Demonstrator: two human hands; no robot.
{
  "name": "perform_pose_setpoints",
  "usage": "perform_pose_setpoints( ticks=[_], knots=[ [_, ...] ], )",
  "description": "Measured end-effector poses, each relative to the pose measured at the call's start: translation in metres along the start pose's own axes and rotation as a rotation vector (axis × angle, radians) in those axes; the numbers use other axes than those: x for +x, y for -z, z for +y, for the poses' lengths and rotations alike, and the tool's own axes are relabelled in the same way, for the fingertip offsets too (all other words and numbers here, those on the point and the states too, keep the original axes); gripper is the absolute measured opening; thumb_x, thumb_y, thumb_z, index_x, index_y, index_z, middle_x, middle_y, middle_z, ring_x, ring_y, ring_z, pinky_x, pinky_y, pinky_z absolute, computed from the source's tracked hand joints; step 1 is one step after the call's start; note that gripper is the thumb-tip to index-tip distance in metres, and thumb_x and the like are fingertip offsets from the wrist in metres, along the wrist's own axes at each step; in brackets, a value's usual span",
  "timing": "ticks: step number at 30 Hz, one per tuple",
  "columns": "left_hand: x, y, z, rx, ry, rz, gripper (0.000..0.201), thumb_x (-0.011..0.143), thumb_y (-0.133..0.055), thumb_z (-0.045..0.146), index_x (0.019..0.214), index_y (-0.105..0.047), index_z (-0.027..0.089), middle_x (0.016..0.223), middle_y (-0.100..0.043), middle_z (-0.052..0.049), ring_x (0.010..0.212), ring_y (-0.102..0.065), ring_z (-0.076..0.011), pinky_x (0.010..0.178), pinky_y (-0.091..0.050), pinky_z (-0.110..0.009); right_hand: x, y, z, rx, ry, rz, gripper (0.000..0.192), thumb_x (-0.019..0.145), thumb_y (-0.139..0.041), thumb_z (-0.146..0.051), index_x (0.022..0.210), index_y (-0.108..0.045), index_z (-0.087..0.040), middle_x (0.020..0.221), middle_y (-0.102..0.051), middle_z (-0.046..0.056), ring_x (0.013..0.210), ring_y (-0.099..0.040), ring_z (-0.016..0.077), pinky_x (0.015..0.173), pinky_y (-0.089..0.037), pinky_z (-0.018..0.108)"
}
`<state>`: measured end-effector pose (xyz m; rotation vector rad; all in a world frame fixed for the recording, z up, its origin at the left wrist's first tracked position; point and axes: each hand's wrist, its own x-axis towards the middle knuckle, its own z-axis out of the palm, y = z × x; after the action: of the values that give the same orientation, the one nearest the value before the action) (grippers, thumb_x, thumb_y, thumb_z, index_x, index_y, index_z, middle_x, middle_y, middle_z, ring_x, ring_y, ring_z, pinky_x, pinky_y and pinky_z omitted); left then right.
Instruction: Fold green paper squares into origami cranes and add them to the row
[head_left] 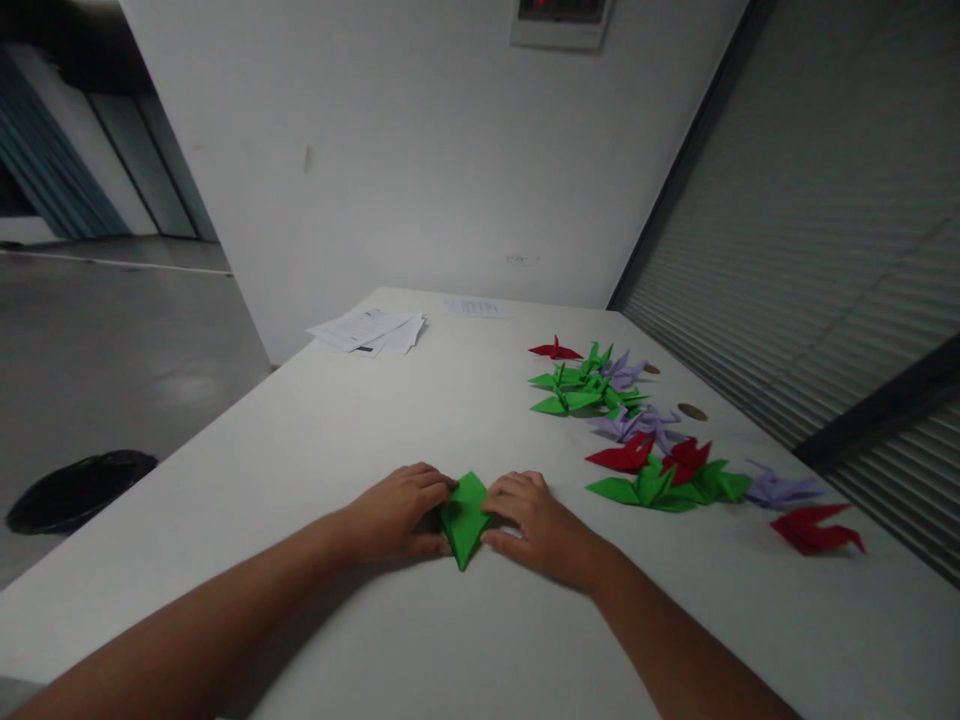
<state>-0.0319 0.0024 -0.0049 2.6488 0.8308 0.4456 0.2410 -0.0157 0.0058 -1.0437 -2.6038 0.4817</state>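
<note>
1. Both forearms reach in from the bottom edge and meet at mid-table, palms down, knuckles up.
2. Left hand [397, 512] lies low on the table [360, 420], fingers curled in against the left edge of the green paper [465, 518], thumb tucked at its lower side.
3. Right hand [529, 520] mirrors it: fingertips on the right edge, thumb lying along the lower flank of the fold.
4. Grip on both sides is a light pinch-and-press, fingers nearly closed, with only the paper between them.
5. The paper is a kite-like fold, point aimed back at the person, flat on the table between the two hands.
6. To the right, well apart from the hands, folded cranes [645, 470] in green, red and lilac trail off toward the blinds [825, 250].
7. Far left of the table: a loose stack of sheets [371, 330]; print too small to read.
8. Fingertips hide the paper's side edges, so whether a flap is lifted I cannot tell.
9. On the floor at left sits a dark round shape [79, 488], possibly a bin bag; too dim to be sure.
10. Both elbows are cut off by the frame.
</note>
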Motion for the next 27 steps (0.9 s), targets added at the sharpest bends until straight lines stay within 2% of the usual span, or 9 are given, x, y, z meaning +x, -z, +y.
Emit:
perform_pose_setpoints(
  ticks=[3, 9, 12, 18, 23, 25, 27],
  knots=[
    [-0.001, 0.0, -0.002, -0.012, 0.018, -0.013, 0.042, 0.086, -0.075, 0.046, 0.118, -0.065, 0.021, 0.133, -0.068, -0.013, 0.122, -0.062, -0.0324, 0.104, -0.049, -0.05, -0.001, 0.005, 0.004, -0.014, 0.011, 0.0, 0.015, 0.094, -0.072, -0.036, 0.099, -0.077, -0.023, 0.106, -0.073, 0.005, 0.108, -0.063, 0.0227, 0.103, -0.033, 0.045],
    [-0.002, -0.004, -0.009, -0.033, 0.066, 0.016, 0.05, 0.083, -0.074, 0.025, 0.131, -0.063, 0.019, 0.13, -0.069, -0.014, 0.12, -0.064, -0.0289, 0.105, -0.051, -0.045, -0.003, 0.003, 0.009, -0.055, 0.013, 0.029, 0.009, 0.09, -0.076, -0.028, 0.095, -0.078, -0.021, 0.104, -0.076, 0.005, 0.104, -0.066, 0.023, 0.103, -0.031, 0.046],
    [-0.002, -0.005, -0.008, -0.028, 0.071, 0.038, 0.052, 0.081, -0.07, 0.017, 0.132, -0.061, 0.018, 0.126, -0.071, -0.013, 0.116, -0.066, -0.0274, 0.103, -0.053, -0.043, -0.004, 0.004, 0.009, -0.059, 0.027, 0.041, 0.014, 0.087, -0.079, -0.031, 0.096, -0.076, -0.02, 0.106, -0.075, 0.006, 0.105, -0.065, 0.0238, 0.105, -0.03, 0.046],
    [0.003, -0.008, -0.002, 0.061, 0.041, 0.035, 0.042, 0.082, -0.068, 0.016, 0.123, -0.065, 0.02, 0.116, -0.074, -0.011, 0.112, -0.066, -0.0288, 0.101, -0.053, -0.043, -0.004, 0.008, 0.005, -0.065, 0.036, 0.021, 0.03, 0.081, -0.084, -0.04, 0.1, -0.072, -0.02, 0.108, -0.074, 0.007, 0.106, -0.065, 0.0258, 0.103, -0.032, 0.044],
    [0.006, -0.011, -0.001, 0.102, -0.027, 0.067, 0.016, 0.092, -0.059, 0.016, 0.103, -0.071, 0.02, 0.109, -0.075, -0.012, 0.109, -0.068, -0.027, 0.099, -0.053, -0.042, -0.003, 0.009, -0.001, -0.084, 0.025, 0.031, 0.028, 0.085, -0.08, -0.041, 0.098, -0.067, -0.019, 0.1, -0.073, 0.005, 0.101, -0.064, 0.0241, 0.101, -0.033, 0.042],
    [0.006, -0.011, -0.002, 0.1, -0.057, 0.078, 0.019, 0.095, -0.054, 0.015, 0.1, -0.072, 0.019, 0.108, -0.076, -0.012, 0.108, -0.069, -0.0261, 0.098, -0.054, -0.041, -0.003, 0.01, -0.003, -0.096, 0.022, 0.029, 0.029, 0.085, -0.079, -0.043, 0.096, -0.067, -0.019, 0.097, -0.072, 0.005, 0.099, -0.064, 0.0242, 0.101, -0.033, 0.042],
    [0.006, -0.011, -0.003, 0.091, -0.059, 0.094, 0.023, 0.097, -0.052, 0.014, 0.107, -0.071, 0.019, 0.108, -0.076, -0.013, 0.107, -0.07, -0.0256, 0.097, -0.055, -0.04, -0.003, 0.009, -0.002, -0.108, 0.024, 0.023, 0.028, 0.086, -0.078, -0.043, 0.096, -0.067, -0.019, 0.097, -0.072, 0.005, 0.099, -0.064, 0.0244, 0.101, -0.034, 0.042]
  ],
)
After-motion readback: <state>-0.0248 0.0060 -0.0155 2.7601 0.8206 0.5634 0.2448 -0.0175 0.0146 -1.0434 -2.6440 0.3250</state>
